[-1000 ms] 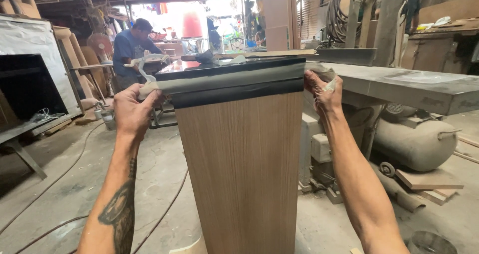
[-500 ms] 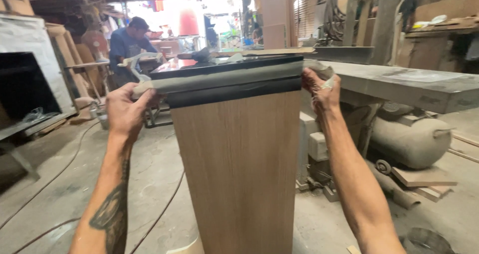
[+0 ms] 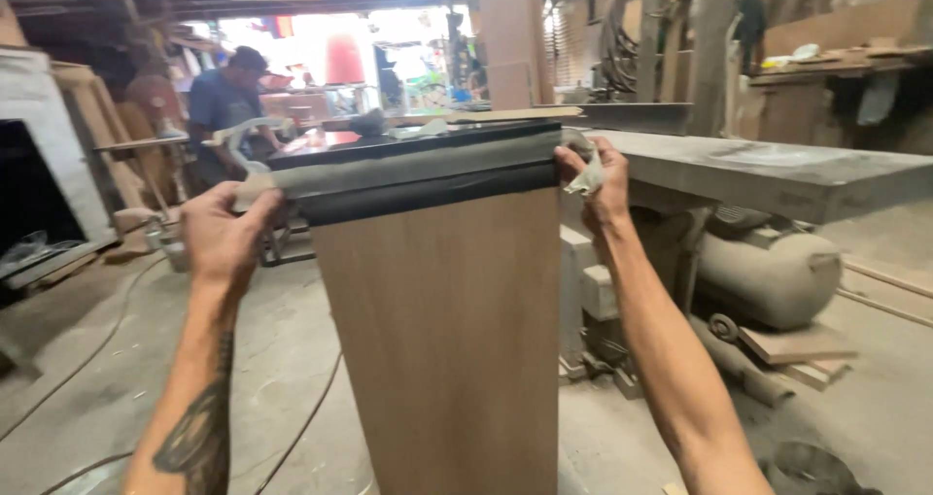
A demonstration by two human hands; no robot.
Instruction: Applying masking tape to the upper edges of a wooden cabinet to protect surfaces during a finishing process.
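Note:
A tall brown wooden panel (image 3: 442,340) stands upright in front of me, capped by a dark moulded top edge (image 3: 418,170). A grey strip of tape or sandpaper (image 3: 408,172) runs across that dark edge. My left hand (image 3: 222,238) pinches the strip's left end, just off the panel's left corner. At the right corner my right hand (image 3: 595,179) grips the strip's other end, with its loose tail hanging by the fingers. The strip is stretched between both hands.
A long grey machine table (image 3: 768,170) stands to the right, with a grey tank (image 3: 768,276) and wood offcuts (image 3: 797,344) under it. A person in a blue shirt (image 3: 222,102) works at the back left. Cables (image 3: 107,330) lie on the dusty floor.
My left hand has slid slightly right and down along the top edge, and the view has shifted a little. My right hand keeps its grip at the right corner.

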